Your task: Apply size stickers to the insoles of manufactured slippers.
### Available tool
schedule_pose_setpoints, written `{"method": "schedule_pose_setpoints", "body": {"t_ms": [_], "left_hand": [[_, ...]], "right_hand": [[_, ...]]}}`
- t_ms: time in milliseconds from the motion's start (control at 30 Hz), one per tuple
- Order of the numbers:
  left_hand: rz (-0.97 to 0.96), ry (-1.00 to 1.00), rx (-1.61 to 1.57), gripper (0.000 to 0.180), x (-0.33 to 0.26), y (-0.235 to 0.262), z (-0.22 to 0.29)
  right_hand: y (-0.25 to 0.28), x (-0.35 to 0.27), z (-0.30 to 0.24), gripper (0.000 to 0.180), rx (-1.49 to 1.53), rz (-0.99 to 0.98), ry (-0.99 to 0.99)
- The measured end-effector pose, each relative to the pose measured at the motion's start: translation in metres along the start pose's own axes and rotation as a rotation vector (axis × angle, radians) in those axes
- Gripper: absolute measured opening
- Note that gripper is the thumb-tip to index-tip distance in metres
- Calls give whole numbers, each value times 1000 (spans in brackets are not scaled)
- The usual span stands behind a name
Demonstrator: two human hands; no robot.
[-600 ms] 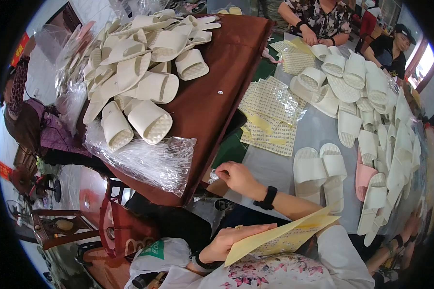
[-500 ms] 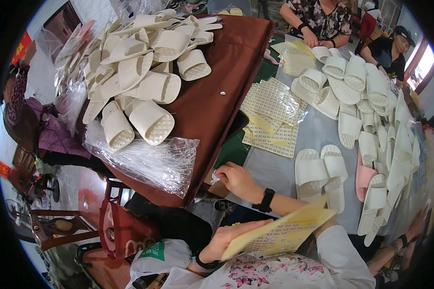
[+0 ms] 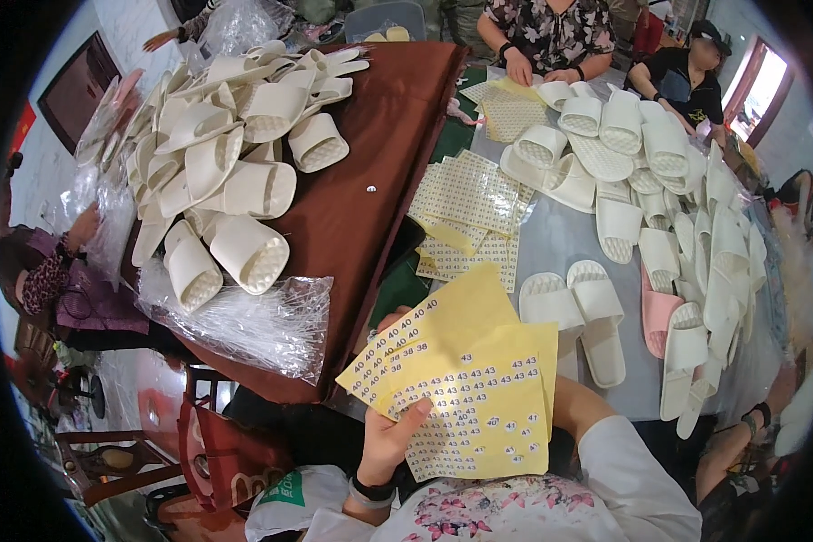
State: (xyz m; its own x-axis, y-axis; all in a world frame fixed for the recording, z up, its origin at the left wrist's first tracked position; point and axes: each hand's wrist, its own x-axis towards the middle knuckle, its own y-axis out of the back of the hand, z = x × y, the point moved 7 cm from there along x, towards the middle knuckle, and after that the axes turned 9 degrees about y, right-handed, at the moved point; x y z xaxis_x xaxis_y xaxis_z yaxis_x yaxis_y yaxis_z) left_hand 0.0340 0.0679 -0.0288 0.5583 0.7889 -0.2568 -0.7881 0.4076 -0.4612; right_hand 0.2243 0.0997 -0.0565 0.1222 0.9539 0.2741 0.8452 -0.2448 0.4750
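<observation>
Grasping fanned yellow sticker sheets (image 3: 465, 312) in the left grip (image 3: 389, 443), with thumb (image 3: 417, 413) on the front. Spread mostly above and right of that thumb, partly covering a white slipper (image 3: 548, 304) from view. Mostly hiding the right grip (image 3: 392, 318) behind; impossible to tell whether clenched or released.

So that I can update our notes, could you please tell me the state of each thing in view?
Yellow label sheets: held, fanned out, gaps in their rows
Left hand: closed on these sheets
Right hand: mostly hidden behind them, grip unclear
Loose label sheets: overlapping, lying flat
Cream slippers: heaped on brown cloth
Clear bag: lying crinkled
Pink slipper: partly covered by white slippers
</observation>
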Motion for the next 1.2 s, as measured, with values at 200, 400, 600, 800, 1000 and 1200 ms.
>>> {"method": "schedule_pose_setpoints", "body": {"t_ms": [200,400,600,800,1000,1200], "left_hand": [[20,67,-44,27,10,-6,-8],[9,118,-66,25,26,-16,-17],[-58,52,-8,22,35,-53,-19],[-35,34,124,21,31,-49,-29],[-30,-16,211,21,30,-46,-24],[-18,-80,413,21,27,-41,-21]], "right_hand": [[52,38,-6,10,532,191,-161],[131,-9,-114,10,-10,371,155],[75,-30,-132,13,-195,188,418],[55,-22,-120,18,-311,180,459],[54,-22,-120,19,-297,201,472],[54,-20,-123,18,-292,153,507]]}}
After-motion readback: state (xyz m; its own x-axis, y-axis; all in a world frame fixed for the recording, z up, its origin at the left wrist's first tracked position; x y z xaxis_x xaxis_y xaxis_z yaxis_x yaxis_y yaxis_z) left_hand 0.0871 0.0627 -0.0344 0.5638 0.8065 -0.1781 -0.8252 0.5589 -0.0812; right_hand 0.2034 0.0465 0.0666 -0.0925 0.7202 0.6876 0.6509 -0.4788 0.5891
